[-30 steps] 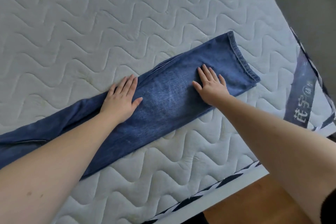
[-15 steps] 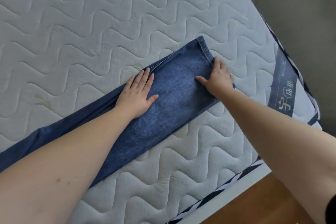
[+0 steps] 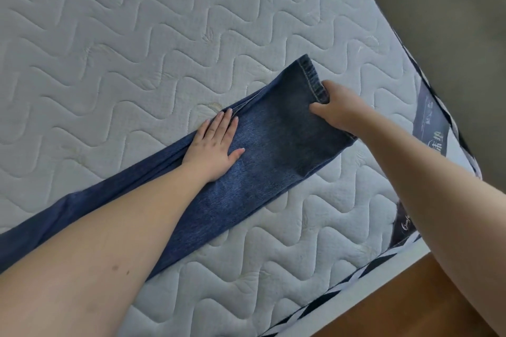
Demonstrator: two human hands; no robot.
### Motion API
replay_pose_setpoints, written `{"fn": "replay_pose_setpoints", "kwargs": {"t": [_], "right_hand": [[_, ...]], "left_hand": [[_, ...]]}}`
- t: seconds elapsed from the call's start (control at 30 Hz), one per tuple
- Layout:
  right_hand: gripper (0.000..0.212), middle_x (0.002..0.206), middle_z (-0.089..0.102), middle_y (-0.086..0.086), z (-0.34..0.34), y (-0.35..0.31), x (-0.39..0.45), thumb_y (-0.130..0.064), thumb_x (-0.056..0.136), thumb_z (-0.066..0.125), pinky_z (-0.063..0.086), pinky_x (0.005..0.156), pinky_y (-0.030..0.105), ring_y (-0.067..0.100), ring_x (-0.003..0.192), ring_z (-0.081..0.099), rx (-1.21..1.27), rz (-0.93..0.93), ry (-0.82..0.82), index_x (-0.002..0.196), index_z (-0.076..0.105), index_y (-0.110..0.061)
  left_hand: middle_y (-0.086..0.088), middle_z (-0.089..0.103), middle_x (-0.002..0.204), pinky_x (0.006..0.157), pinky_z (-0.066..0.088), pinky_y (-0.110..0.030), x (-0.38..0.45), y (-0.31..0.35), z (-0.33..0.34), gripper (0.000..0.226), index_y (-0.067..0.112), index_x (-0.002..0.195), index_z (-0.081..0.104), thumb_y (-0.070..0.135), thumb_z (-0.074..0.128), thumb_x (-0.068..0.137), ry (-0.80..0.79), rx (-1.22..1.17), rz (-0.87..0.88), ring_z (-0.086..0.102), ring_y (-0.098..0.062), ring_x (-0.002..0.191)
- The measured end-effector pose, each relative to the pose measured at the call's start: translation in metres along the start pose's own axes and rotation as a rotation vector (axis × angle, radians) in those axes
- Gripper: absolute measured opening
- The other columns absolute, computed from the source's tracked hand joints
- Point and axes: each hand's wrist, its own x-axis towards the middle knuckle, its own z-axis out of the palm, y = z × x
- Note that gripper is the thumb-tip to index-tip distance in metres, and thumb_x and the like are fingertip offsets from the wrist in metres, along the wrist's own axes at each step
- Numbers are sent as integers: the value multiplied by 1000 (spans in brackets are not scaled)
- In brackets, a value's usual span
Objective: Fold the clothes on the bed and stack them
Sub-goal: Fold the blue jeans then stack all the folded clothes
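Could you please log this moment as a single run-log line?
step: folding jeans | left hand: flat, pressing leg | right hand: gripping hem end | surface: mattress | stack: none visible

jeans (image 3: 273, 150) lying flat on mattress (image 3: 137, 35), running from lower left to upper right | left hand (image 3: 216, 145) resting on jeans mid-length | right hand (image 3: 336, 109) at hem end, right of left hand | floor (image 3: 410, 309) beyond mattress edge, lower right

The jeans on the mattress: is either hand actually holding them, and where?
The right hand grips the jeans at the hem of the leg end. The left hand only lies flat on the leg.
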Motion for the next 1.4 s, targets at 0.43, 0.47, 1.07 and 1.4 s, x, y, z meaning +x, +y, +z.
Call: {"fn": "replay_pose_setpoints", "kwargs": {"t": [0.43,0.47,1.07,1.4], "right_hand": [[43,94,62,-3,26,-141,-128,-20,89,50,49,65,34,19,80,59,47,-236,-130,128,42,-34],[45,95,63,-1,32,-150,-134,-20,89,50,51,67,37,19,80,59,38,-248,-144,131,41,-34],[58,84,62,-3,186,-312,-210,-19,87,49,54,64,40,19,72,58,-41,-464,-316,140,34,-34],[61,115,63,8,303,-360,-235,-19,89,48,48,71,35,24,89,56,-12,-422,-496,147,31,-23]], "left_hand": [[13,69,110,80,44,-16,-58,-26,-60,26,32,97,71,28,45,98,42,-1255,-335,61,-4,102],[9,72,101,78,48,-19,-69,-35,-61,27,28,92,72,26,45,98,47,-1395,-407,65,-9,95],[-9,72,103,74,57,-44,-264,-176,-79,80,16,116,64,78,22,88,-62,-2216,-538,70,-28,100],[-8,75,100,67,57,-34,-344,-206,-13,92,18,116,66,82,8,85,-14,-2147,-869,73,-20,81]]}}
